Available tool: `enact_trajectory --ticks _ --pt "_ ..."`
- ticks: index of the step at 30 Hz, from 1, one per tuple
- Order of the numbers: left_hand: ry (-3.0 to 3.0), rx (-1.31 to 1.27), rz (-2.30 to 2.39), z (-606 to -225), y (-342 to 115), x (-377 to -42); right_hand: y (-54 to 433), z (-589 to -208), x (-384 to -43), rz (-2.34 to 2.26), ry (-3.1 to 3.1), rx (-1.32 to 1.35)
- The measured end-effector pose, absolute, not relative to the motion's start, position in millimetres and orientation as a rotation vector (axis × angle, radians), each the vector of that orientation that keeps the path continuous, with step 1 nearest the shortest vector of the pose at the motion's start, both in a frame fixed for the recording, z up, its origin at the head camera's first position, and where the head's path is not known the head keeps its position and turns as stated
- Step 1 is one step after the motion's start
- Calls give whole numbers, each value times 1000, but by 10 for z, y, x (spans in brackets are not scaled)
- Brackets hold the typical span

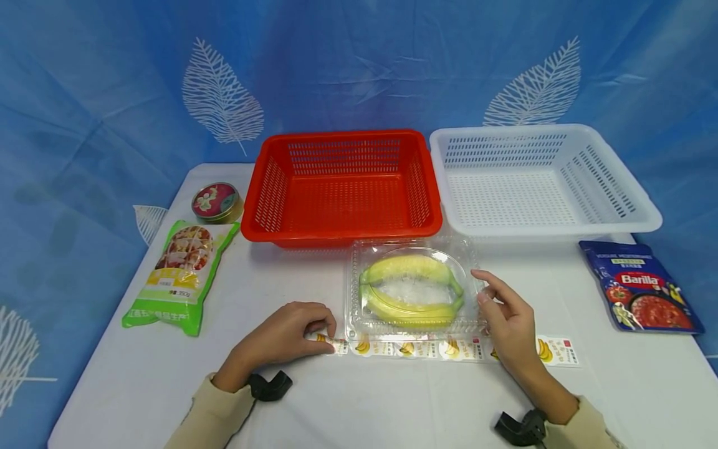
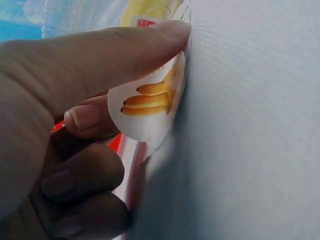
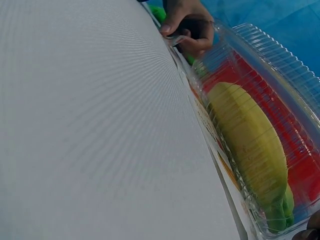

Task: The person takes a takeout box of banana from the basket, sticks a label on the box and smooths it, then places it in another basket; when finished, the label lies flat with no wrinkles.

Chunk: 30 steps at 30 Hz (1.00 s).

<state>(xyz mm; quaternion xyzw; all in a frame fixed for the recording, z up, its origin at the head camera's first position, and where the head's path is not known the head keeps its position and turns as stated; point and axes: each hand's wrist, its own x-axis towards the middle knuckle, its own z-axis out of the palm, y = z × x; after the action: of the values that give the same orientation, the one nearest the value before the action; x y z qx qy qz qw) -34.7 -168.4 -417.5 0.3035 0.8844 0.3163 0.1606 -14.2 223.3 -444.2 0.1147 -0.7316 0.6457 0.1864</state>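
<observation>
A clear plastic clamshell box (image 1: 412, 333) with two bananas (image 1: 412, 268) inside stands in the middle of the table, its lid down. Along its front edge runs a strip of banana stickers (image 1: 402, 348), partly covered by the box. My left hand (image 1: 286, 337) pinches the strip's left end between thumb and forefinger; in the left wrist view one sticker (image 2: 145, 107) bends up by the thumb. My right hand (image 1: 510, 321) holds the box's right side with thumb and forefinger at the rim, over the strip's right part. In the right wrist view only its fingertips (image 3: 307, 232) show.
Behind the box stand a red basket (image 1: 342, 236) and a white basket (image 1: 550, 229). At the left lie a green food bag (image 1: 182, 274) and a round tin (image 1: 215, 201). A blue Barilla sauce pouch (image 1: 639, 287) lies at the right edge of the white table (image 1: 364, 405).
</observation>
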Motion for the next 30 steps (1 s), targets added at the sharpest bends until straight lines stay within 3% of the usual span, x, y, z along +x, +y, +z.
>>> enact_trajectory --ticks 30 --pt "2399 711 1194 -4052 -1863 -374 2225 -4405 -132 1826 -2070 327"
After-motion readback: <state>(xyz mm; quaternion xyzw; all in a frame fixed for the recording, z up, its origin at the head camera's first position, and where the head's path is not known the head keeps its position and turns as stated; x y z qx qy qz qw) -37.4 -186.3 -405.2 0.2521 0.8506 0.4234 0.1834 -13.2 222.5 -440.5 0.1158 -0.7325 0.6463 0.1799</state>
